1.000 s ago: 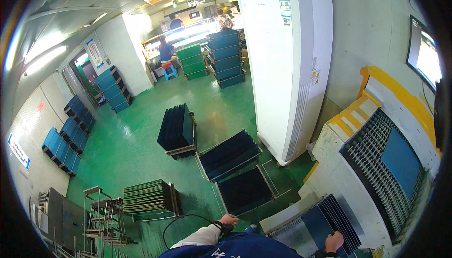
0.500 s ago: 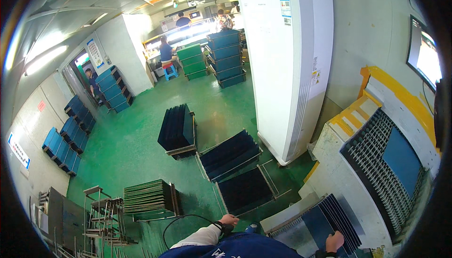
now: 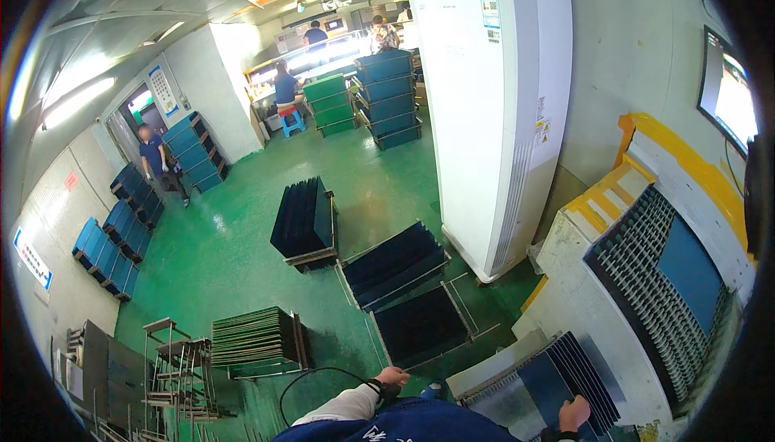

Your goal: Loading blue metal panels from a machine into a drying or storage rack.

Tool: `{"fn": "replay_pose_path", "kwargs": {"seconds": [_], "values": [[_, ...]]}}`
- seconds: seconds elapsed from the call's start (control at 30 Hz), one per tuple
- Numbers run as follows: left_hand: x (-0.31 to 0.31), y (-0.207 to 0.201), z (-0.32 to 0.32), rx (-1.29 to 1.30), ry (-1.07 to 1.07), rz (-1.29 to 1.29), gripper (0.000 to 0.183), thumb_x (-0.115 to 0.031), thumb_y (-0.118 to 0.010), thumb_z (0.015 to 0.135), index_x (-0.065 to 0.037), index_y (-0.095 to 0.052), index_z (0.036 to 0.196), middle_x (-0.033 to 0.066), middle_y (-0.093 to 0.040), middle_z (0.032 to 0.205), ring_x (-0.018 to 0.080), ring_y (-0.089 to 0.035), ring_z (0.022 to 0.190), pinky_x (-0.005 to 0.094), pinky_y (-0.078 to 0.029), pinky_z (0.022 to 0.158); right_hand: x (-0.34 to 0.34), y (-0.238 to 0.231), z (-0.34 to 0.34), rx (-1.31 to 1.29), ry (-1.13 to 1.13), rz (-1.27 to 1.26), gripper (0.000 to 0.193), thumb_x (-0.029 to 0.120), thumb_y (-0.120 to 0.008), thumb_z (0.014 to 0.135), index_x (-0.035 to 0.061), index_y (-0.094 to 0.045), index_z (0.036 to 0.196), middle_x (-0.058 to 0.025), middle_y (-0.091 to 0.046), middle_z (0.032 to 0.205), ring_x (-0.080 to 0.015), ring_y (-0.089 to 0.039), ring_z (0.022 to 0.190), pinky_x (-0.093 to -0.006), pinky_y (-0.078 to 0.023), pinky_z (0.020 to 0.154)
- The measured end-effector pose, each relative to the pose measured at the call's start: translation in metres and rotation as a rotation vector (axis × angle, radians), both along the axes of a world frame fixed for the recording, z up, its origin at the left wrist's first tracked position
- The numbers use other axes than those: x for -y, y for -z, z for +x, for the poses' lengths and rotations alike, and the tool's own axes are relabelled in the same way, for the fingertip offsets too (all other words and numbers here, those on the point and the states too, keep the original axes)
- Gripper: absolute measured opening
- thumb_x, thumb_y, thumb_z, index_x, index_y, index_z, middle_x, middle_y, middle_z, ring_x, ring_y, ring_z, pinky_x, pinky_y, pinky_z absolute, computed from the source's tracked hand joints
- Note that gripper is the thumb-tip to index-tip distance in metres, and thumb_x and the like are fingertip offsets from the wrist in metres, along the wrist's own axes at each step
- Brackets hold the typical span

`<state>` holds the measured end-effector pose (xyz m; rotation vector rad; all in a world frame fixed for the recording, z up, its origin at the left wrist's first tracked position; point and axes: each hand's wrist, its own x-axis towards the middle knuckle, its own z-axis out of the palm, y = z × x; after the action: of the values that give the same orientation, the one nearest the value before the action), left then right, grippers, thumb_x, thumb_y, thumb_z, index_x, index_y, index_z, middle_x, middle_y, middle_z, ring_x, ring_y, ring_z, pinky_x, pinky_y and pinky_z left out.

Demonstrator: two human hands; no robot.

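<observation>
Keeping the thin, flat, dark-blue rectangular panels near five o'clock evenly spaced should prevent scuffs, we judge. Our right hand curls its grip beside them, our left hand at six o'clock; whether either pinches anything, we cannot tell.

The person's left hand, fingers curled, is near a rack of black panels on the green floor, while the right hand is at the upright dark panels. Behind them, a tall white cabinet stands left of a conveyor bearing a blue panel, and a co-worker walks near the far-left doorway
</observation>
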<state>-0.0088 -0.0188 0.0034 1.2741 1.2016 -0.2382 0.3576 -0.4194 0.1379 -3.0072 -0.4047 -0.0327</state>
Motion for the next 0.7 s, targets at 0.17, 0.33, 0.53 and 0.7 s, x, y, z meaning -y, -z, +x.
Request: {"fn": "replay_pose_path", "kwargs": {"seconds": [0.17,0.33,0.53,0.7], "values": [[-0.0014,0.0044,0.0002,-0.026,0.016,0.010,0.033,-0.030,-0.065,0.083,-0.002,-0.061,0.098,0.0056,-0.064,0.086,0.0152,-0.062,0.066,0.0285,-0.051,0.056,0.0031,0.0049,0.0025,0.043,-0.025,0.005,0.022,0.017,-0.072,0.064,0.0019,-0.061,0.076,-0.0175,-0.062,0.078,-0.0353,-0.061,0.079,-0.0441,-0.047,0.069],[-0.0005,-0.0013,0.0027,-0.054,0.031,0.044,0.032,-0.030,-0.065,0.083,-0.002,-0.061,0.099,0.0053,-0.064,0.085,0.0155,-0.062,0.066,0.0287,-0.051,0.056,0.0041,0.0036,0.0072,-0.021,-0.015,0.004,0.023,0.017,-0.072,0.063,0.0018,-0.060,0.075,-0.0175,-0.062,0.078,-0.0357,-0.060,0.079,-0.0448,-0.047,0.069],[-0.0017,-0.0030,0.0021,-0.033,0.043,0.021,0.031,-0.030,-0.065,0.083,-0.002,-0.062,0.097,0.0046,-0.064,0.084,0.0152,-0.062,0.065,0.0285,-0.050,0.055,0.0039,0.0039,0.0089,-0.051,-0.001,-0.006,0.023,0.017,-0.073,0.063,0.0008,-0.060,0.073,-0.0182,-0.061,0.078,-0.0357,-0.060,0.080,-0.0444,-0.047,0.069],[-0.0012,-0.0006,-0.0024,-0.002,0.044,0.038,0.031,-0.030,-0.066,0.082,-0.002,-0.062,0.094,0.0038,-0.064,0.081,0.0142,-0.061,0.064,0.0274,-0.050,0.056,0.0046,0.0061,0.0084,-0.077,0.034,-0.024,0.023,0.017,-0.073,0.063,0.0007,-0.060,0.074,-0.0185,-0.061,0.078,-0.0356,-0.060,0.080,-0.0441,-0.046,0.070]]}}
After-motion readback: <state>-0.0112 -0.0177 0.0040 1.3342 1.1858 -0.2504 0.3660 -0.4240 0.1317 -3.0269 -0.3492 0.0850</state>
